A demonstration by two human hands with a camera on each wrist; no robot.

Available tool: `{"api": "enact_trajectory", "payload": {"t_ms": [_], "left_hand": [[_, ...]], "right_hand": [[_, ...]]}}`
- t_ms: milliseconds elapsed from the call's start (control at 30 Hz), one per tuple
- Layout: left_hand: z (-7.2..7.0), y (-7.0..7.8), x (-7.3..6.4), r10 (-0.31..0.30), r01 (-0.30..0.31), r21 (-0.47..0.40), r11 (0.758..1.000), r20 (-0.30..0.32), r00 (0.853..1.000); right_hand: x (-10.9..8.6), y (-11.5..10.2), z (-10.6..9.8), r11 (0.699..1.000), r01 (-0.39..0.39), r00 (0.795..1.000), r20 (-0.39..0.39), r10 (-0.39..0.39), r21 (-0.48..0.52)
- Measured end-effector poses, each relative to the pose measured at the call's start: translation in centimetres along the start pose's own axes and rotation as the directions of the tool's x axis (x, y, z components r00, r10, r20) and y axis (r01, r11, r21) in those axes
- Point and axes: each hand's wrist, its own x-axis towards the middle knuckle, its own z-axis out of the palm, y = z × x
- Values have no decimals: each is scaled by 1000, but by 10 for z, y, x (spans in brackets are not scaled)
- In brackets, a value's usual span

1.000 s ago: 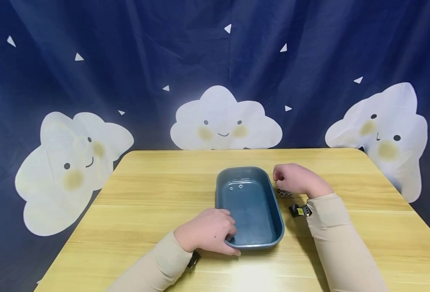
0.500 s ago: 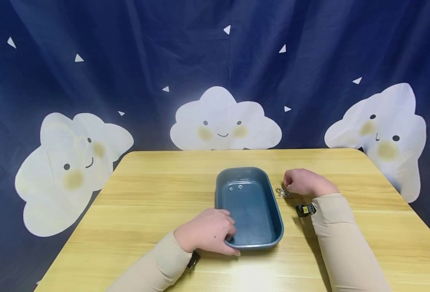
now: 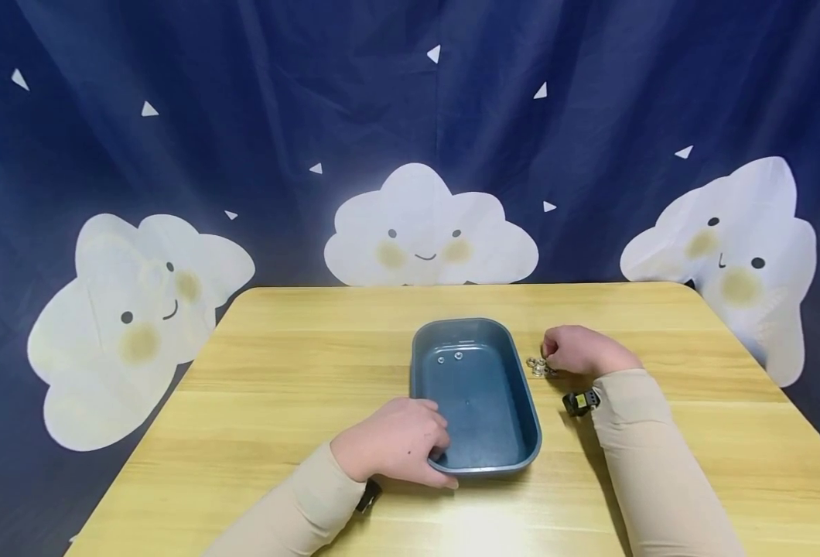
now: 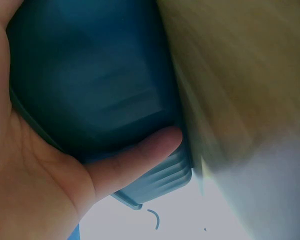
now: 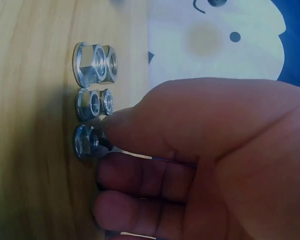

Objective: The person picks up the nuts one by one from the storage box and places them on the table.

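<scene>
A dark blue-grey plastic box (image 3: pixel 480 418) stands open-topped on the table. My left hand (image 3: pixel 399 441) grips its near left corner, with fingers inside the rim and the thumb along the outer wall. Two small metal nuts (image 3: pixel 459 356) lie in the far part of the box. To the right of the box, my right hand (image 3: pixel 584 350) is down at a small group of silver nuts (image 3: pixel 537 367). In the right wrist view its fingers are curled and the thumb is beside a flange nut (image 5: pixel 85 141). The index fingertip is hidden, so a pinch cannot be confirmed.
A light wooden table (image 3: pixel 298 387) carries everything. Behind it hangs a dark blue curtain (image 3: pixel 278 116) with white smiling clouds (image 3: pixel 431 228). Several nuts stand close together in the right wrist view, including a larger flange nut (image 5: pixel 87 65).
My right hand has shifted right and slightly toward me, uncovering part of the nut group, then hardly moved in the last half second. The left hand and box stay put.
</scene>
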Motion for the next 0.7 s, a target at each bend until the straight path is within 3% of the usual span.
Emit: {"api": "enact_trajectory", "payload": {"t_ms": [333, 700], "left_hand": [[-1, 1, -1, -5, 5, -5, 1000, 6, 1000], [-1, 1, 0, -1, 1, 11, 1000, -3, 1000]], "right_hand": [[-2, -1, -1, 1000, 7, 1000, 14, -7, 9], [-6, -9, -13, 999, 41, 997, -70, -41, -12]]}}
